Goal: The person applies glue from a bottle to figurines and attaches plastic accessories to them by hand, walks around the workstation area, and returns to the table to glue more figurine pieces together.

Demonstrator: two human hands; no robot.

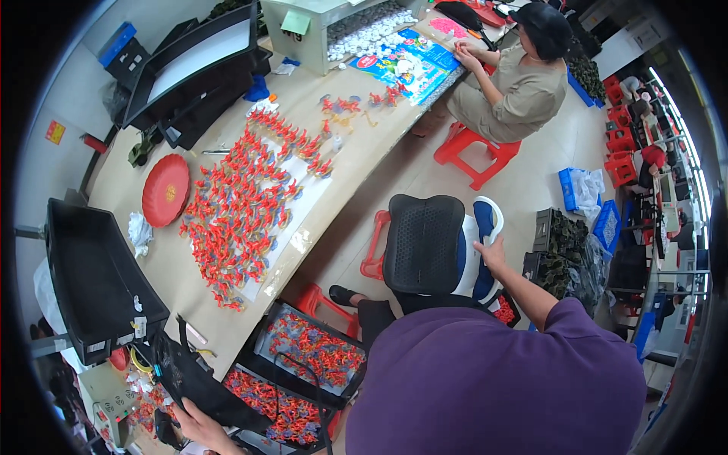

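The right hand [494, 256] lies on the white rim of a blue-and-white seat [485, 220], beside a black perforated cushion [425, 246]. The left hand [201, 426] is at a black bag [199, 377]; contact cannot be confirmed. Small red molded pieces [243, 197] cover part of the table [353, 144], adjacent to a round red tray [153, 203].

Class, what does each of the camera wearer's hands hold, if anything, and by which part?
Right hand: the chair, by its white outer rim. Left hand: cannot be told.
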